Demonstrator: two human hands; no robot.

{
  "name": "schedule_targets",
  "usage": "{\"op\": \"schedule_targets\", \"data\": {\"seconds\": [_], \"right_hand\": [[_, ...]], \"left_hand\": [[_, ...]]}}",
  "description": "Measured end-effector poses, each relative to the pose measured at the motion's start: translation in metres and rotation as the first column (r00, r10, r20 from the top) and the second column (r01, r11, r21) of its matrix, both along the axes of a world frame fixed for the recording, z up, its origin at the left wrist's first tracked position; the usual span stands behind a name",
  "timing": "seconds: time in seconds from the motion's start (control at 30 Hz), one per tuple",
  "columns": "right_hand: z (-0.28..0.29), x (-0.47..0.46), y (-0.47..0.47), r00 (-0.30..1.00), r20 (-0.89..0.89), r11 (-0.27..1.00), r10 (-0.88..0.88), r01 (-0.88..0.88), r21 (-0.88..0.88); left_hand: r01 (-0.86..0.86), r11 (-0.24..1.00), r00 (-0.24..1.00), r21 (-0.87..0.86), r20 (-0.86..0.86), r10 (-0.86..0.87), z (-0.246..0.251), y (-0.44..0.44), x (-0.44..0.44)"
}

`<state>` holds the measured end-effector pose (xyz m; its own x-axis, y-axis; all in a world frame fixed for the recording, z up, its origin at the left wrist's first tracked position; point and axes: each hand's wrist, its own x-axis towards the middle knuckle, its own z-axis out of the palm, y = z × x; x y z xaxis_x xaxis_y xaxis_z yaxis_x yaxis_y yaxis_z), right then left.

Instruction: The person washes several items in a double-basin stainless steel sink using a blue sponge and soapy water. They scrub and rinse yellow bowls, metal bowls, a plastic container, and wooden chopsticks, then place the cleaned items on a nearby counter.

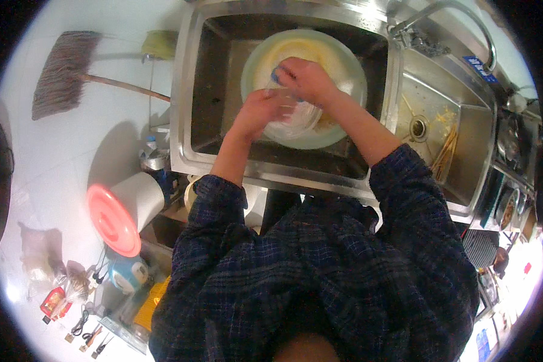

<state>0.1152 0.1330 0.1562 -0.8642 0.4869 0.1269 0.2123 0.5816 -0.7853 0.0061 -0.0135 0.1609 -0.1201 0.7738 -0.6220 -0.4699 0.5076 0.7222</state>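
Note:
A pale green basin (249,79) with cloudy, sudsy liquid stands in the left bowl of a steel double sink (181,122). Over the basin, my right hand (305,79) grips a small blue item (275,76), perhaps a cloth or sponge, mostly covered by the fingers. My left hand (264,111) is beside it, blurred, at a clear or whitish item (298,120) that may be a dish or a bag. Whether the left fingers hold that item cannot be told.
Chopsticks (445,149) and food scraps lie in the right bowl near its drain (418,128). A curved faucet (473,11) rises behind. To the left are a mop-like broom (65,74) and a white bin with a pink lid (113,220).

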Motion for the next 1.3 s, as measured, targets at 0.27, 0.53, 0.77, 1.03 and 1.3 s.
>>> {"op": "schedule_targets", "data": {"seconds": [0.27,0.53,0.77,1.03,1.3], "right_hand": [[-0.034,-0.013,0.004,0.911,0.018,0.85,-0.412,0.392,-0.352],[-0.082,0.023,-0.042,0.711,0.19,-0.139,-0.677,0.13,-0.982],[-0.092,0.01,-0.084,0.57,0.366,-0.483,-0.735,-0.063,-0.873],[-0.03,-0.002,0.02,0.974,0.226,0.999,0.021,-0.027,0.025],[-0.082,0.012,0.018,0.842,0.067,0.686,-0.535,0.479,-0.547]], "left_hand": [[-0.114,0.978,0.804,0.174,-0.562,0.194,0.027,0.002,0.017],[-0.261,0.881,0.682,0.395,-0.57,0.458,0.029,0.03,0.039],[-0.333,0.806,0.699,0.489,-0.445,0.559,-0.028,0.015,0.055],[0.1,0.992,0.98,0.079,0.167,-0.112,0.012,0.009,-0.03],[-0.314,0.922,0.92,0.227,-0.167,0.355,0.008,0.028,-0.005]]}}
